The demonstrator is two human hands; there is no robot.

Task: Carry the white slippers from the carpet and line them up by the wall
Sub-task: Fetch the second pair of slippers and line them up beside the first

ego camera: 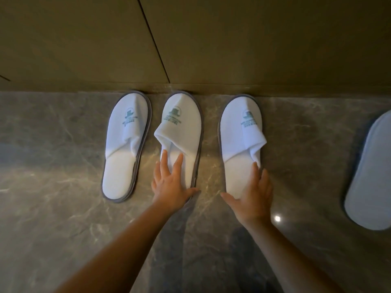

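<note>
Three white slippers with grey edging and a green logo lie side by side on the marble floor, toes touching the wall (211,49). The left slipper (125,144) lies alone. My left hand (171,182) rests flat on the heel of the middle slipper (182,127), fingers spread. My right hand (254,193) lies flat on the heel of the right slipper (239,140), fingers along its right side. Neither hand grips. A fourth white slipper (370,176) lies sole side up at the right edge, away from the wall.
The grey veined marble floor (63,208) stretches across the lower view. The wall is made of brown panels with a dark vertical seam (154,41). A bright light spot (277,218) reflects on the floor near my right wrist.
</note>
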